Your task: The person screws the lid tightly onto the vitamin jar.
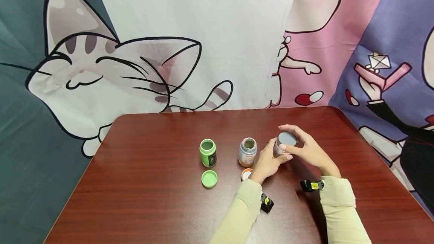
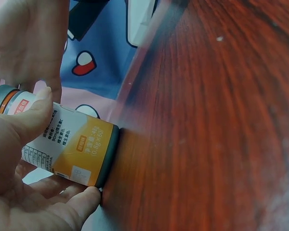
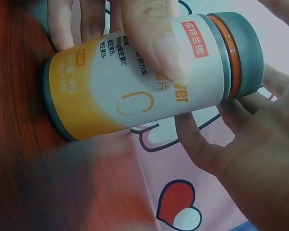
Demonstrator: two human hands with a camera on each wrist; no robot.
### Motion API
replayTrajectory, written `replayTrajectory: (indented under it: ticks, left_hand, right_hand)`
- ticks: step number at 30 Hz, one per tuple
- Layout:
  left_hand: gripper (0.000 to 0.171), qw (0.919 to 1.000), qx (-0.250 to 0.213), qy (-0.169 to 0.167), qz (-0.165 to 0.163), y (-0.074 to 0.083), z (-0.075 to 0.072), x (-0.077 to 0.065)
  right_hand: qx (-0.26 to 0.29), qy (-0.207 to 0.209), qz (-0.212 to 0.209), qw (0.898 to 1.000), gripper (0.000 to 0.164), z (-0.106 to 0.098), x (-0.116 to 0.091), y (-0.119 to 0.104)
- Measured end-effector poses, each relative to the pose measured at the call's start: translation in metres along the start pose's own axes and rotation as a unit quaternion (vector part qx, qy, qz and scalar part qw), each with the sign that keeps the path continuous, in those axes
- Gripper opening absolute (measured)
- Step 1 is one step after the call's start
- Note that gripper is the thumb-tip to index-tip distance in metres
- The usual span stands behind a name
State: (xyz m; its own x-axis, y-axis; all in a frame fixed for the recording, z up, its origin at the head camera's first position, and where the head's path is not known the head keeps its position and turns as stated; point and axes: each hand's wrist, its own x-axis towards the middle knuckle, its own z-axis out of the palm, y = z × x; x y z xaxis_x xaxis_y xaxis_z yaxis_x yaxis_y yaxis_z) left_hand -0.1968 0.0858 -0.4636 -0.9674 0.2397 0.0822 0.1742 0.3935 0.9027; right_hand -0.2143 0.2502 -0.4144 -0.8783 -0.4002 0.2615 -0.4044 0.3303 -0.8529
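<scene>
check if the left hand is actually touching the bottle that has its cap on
Touching: the left wrist view shows it plainly, with the left hand's thumb lying across the side of the capped bottle.

The head view is bright and even, with a pale sheen low on the table (image 1: 152, 206) and a dark shadow left of the right sleeve (image 1: 340, 210). Both wrist views are dimmer: the bottle (image 3: 135, 103) looks fairly crisp, the table's edge blurred.

Three bottles (image 1: 208, 157) (image 1: 246, 155) (image 1: 286, 140); two loose lids (image 1: 209, 179) (image 1: 246, 174); two hands (image 1: 266, 164) (image 1: 311, 153)
</scene>
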Motion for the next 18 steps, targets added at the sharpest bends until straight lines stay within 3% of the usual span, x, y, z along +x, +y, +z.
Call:
replayTrajectory:
  ticks: [18]
  left_hand:
    - [0.059, 1.0000, 0.001, -0.004, -0.007, -0.0003, -0.0002, 0.0015]
  right_hand:
    - [0.058, -0.023, -0.041, 0.997, 0.052, -0.0021, -0.0008, -0.0021]
